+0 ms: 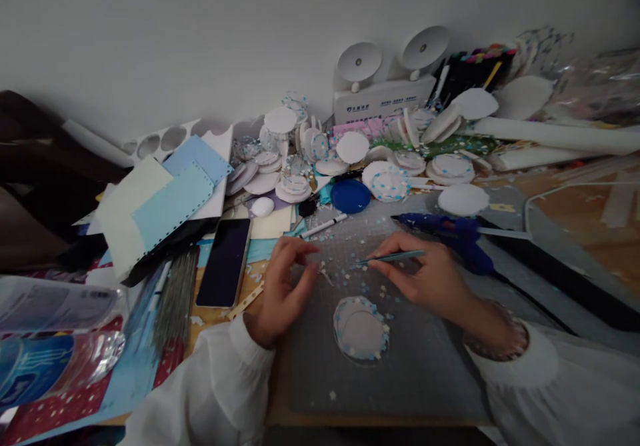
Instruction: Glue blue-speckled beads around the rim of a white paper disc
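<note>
While both hands hover over a grey cutting mat [425, 366], the person's right hand [430, 276] pinches a thin teal tool [393, 257] between thumb and fingertips, closed narrowly on its rear part. The tool lies nearly level, its long axis running left to right, with the slim tip pointing left, past the hand and toward the left hand [285, 286]. The tip ends just above the mat among scattered bits of pale confetti [350, 243].

The left hand is curled, its thumb and forefinger brought close together; whether they grip a tiny piece cannot be told. It sits at the mat's left edge.

On the mat, nearer the person than both hands and between them, lies 1 round white disc [361, 329] with a rim of blue and white flecks. It touches neither hand.

Beyond the right hand, at the mat's far side, a blue glue gun [453, 231] lies on its side, just behind the knuckles. A white pen [324, 226] lies at the mat's far left corner, and a blue lid [350, 196] sits past it. Left of the mat a dark phone [224, 262] lies face up. Further back from the mat, stacks of white discs [450, 166] and sheets of pale blue paper [170, 203] crowd the table up to the wall. White sleeves [210, 386] cover both wrists.
</note>
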### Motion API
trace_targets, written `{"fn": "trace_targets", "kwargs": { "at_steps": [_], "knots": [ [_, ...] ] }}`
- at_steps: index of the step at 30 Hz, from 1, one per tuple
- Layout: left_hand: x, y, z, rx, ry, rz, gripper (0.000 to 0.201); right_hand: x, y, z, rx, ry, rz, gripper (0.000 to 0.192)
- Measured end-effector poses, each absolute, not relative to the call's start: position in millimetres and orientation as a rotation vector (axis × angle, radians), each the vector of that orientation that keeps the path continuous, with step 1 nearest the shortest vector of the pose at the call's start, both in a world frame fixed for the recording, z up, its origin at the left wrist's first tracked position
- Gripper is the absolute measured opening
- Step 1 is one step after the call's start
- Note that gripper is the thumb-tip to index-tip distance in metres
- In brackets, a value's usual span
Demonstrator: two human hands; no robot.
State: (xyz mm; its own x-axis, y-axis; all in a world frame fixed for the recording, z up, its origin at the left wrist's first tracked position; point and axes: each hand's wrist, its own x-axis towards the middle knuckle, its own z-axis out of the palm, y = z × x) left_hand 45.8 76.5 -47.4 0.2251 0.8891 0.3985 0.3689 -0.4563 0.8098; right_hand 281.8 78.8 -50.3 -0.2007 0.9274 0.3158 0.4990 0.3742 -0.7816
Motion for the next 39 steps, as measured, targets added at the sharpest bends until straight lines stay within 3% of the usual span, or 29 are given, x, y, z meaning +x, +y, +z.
{"fn": "trace_targets", "kwargs": {
  "at_steps": [11, 16, 25, 31, 34, 39],
  "knots": [
    [46.7, 76.1, -49.6, 1.756, 1.196, 1.207, 0.009, 277.9, 78.8, -59.5, -1.197, -1.888, 0.667, 0.009],
    [47.1, 74.9, -46.0, 1.813, 1.181, 1.19, 0.008, 278.4, 78.5, -55.0, -1.184, -1.678, 0.809, 0.008],
    [50.4, 77.2, -45.2, 1.959, 1.1, 1.085, 0.008, 271.3, 74.4, -42.8, -1.171, -1.355, 1.12, 0.029],
    [52.3, 76.1, -45.3, 2.024, 1.007, 0.981, 0.014, 264.0, 66.5, -46.9, -1.076, -1.265, 1.348, 0.025],
    [53.3, 76.1, -45.4, 2.024, 0.999, 0.966, 0.013, 264.7, 67.0, -46.8, -1.084, -1.333, 1.269, 0.019],
    [53.0, 75.9, -47.3, 1.937, 1.097, 1.065, 0.008, 273.1, 72.8, -48.7, -1.182, -1.603, 0.789, 0.007]
  ]
}}
